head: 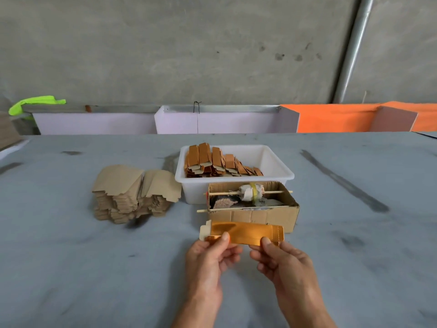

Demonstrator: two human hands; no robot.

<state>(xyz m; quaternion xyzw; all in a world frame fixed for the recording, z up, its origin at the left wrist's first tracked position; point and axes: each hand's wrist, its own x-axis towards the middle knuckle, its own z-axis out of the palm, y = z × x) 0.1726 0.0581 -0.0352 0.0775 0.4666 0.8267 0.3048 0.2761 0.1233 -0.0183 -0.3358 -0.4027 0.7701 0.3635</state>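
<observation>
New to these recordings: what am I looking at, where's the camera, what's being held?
No machine: a person's two bare hands, filmed by one head-worn camera looking forward and down. The left hand and right hand pinch a shiny gold flat carton by its lower edge above a grey table. Behind stands a cardboard box with a wrapped roll on a skewer, then a white tub of folded orange cartons. Brown flat blanks are stacked to the left.
</observation>
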